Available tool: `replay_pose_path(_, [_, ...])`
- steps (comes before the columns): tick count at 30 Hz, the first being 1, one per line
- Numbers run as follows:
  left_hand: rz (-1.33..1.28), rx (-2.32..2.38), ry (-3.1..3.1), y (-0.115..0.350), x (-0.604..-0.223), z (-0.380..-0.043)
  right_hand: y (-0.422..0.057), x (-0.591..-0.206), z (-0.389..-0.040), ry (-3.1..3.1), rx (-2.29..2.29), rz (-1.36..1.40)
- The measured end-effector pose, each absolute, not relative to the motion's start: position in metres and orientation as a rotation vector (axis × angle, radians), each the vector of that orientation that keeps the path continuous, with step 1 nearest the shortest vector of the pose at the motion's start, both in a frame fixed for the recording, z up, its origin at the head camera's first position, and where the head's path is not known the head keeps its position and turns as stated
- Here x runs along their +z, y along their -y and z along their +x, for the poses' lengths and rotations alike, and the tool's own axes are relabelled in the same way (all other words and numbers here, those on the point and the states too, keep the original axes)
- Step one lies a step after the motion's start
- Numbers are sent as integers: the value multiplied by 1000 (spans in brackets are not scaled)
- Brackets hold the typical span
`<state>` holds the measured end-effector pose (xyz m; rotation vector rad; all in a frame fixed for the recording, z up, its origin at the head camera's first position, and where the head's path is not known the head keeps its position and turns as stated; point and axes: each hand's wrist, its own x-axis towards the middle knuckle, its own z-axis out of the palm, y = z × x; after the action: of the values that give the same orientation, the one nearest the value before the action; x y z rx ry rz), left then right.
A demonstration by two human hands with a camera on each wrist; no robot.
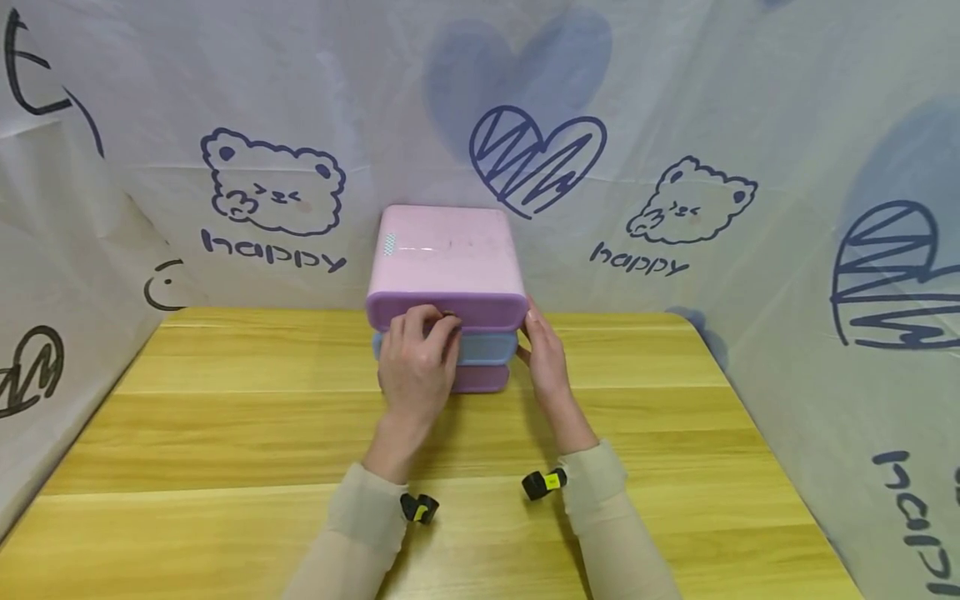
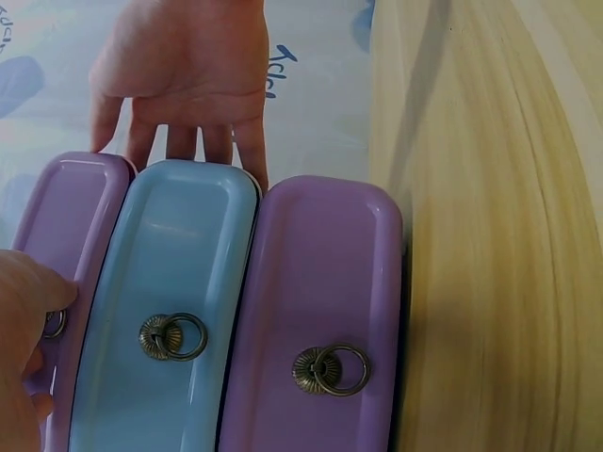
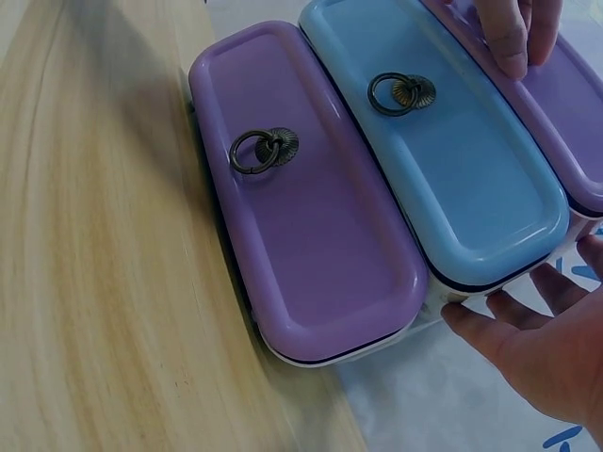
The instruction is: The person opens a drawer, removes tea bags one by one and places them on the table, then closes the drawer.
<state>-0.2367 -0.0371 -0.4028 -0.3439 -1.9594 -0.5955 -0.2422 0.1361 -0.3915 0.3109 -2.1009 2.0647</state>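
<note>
Left hand [image 1: 418, 362] is pinching the ring pull [image 2: 58, 326] on the top purple drawer [image 1: 491, 312]; right hand [image 1: 547, 360], fingers extended, is touching the side of the three-drawer box [image 1: 450, 258], which is standing on the tabletop [image 1: 247, 425] near the printed cloth [image 1: 405, 100].

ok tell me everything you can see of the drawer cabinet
The drawer cabinet stands upright on the table, near the printed cloth, its pale pink top glossy, perhaps plastic, with a small patterned patch. Three drawers show: purple top drawer, blue middle drawer, purple bottom drawer, all looking closed, with bronze-coloured ring pulls. The left hand seems to pinch the top ring; the right hand touches one side.
</note>
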Motion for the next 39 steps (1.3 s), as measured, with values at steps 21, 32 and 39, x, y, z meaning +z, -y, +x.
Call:
replay_pose_path(21, [-400,-712,1955,37,-397,-234,-146,-419,-263,2098,2080,317])
replay_pose_path(32, [-545,-772,1920,46,-390,-232,-156,-412,-264,2102,2296,326])
replay_pose_path(39, [-610,-806,1929,53,-388,-232,-167,-419,-273,2048,2430,352])
